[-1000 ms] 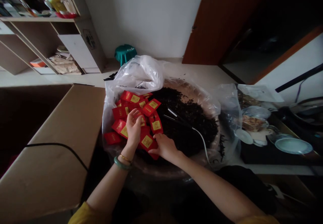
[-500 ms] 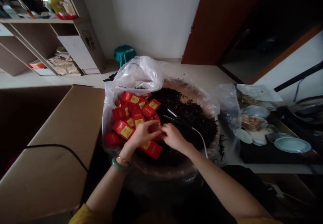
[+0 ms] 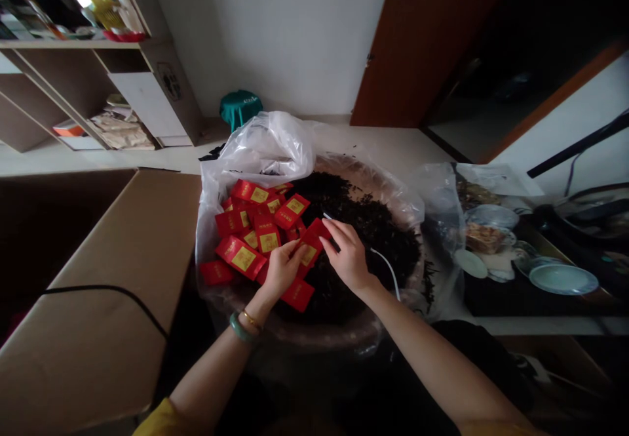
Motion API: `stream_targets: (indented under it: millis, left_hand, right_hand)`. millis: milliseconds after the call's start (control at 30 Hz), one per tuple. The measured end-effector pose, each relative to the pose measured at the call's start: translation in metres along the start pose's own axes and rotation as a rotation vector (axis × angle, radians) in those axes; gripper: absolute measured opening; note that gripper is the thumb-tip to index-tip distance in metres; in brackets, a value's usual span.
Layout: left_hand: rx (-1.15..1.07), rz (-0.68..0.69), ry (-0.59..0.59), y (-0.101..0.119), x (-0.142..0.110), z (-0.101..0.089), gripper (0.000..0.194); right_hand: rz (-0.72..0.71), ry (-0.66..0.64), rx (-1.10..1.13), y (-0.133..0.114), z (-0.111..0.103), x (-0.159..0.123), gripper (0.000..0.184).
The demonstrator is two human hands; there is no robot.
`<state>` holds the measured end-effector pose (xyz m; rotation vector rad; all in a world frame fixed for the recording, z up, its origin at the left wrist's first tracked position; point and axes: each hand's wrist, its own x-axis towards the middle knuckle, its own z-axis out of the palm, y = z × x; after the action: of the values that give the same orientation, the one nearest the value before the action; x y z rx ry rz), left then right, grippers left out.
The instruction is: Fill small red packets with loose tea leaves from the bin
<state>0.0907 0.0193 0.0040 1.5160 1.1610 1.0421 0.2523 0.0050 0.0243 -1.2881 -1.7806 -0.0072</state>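
Note:
A wide round basket (image 3: pixel 393 190) lined with clear plastic holds a heap of dark loose tea leaves (image 3: pixel 373 226) on the right and a pile of small red packets with gold labels (image 3: pixel 248 223) on the left. My left hand (image 3: pixel 280 269) and my right hand (image 3: pixel 346 252) meet over the middle of the basket, both pinching one red packet (image 3: pixel 314 239) between them. A green bangle and a thin gold bracelet circle my left wrist. Another red packet (image 3: pixel 297 294) lies just below my left hand.
A large open cardboard box (image 3: pixel 103 292) with a black cable across its flap stands at the left. A white cable (image 3: pixel 388 269) runs over the tea leaves. Bowls and plates (image 3: pixel 560 278) sit on a dark tray at the right. Shelves and a brown door stand behind.
My left hand left the packet pile and swung right. My right hand moved up from the basket's near rim. Both hands now hold one red packet, raised slightly higher than half a second ago.

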Motion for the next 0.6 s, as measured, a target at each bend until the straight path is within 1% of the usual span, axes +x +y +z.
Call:
stream_targets:
  millis: [67, 133, 267, 367, 467, 533, 600]
  left_hand:
    - [0.003, -0.005, 0.023, 0.001, 0.000, 0.000, 0.031]
    - [-0.003, -0.006, 0.030, 0.002, 0.000, 0.000, 0.031]
    - [-0.023, 0.003, 0.013, 0.003, 0.000, -0.001, 0.030]
    - [0.031, 0.033, 0.005, 0.003, -0.002, -0.002, 0.029]
    - [0.127, 0.075, -0.015, 0.004, -0.003, -0.003, 0.027]
    - [0.160, 0.094, -0.043, 0.004, -0.003, -0.004, 0.026]
    - [0.143, 0.088, -0.055, 0.003, -0.002, -0.005, 0.027]
  right_hand:
    - [-0.036, 0.032, -0.007, 0.000, -0.002, 0.001, 0.030]
    - [-0.037, 0.038, -0.010, 0.001, -0.002, 0.002, 0.028]
    - [-0.001, -0.001, 0.043, 0.002, -0.001, 0.002, 0.027]
    - [0.046, -0.010, 0.060, 0.001, 0.000, 0.003, 0.022]
    - [0.119, -0.063, 0.018, 0.003, -0.003, 0.006, 0.017]
    - [0.159, -0.117, 0.005, 0.004, -0.008, 0.009, 0.020]
    - [0.188, -0.164, 0.023, 0.004, -0.013, 0.010, 0.022]
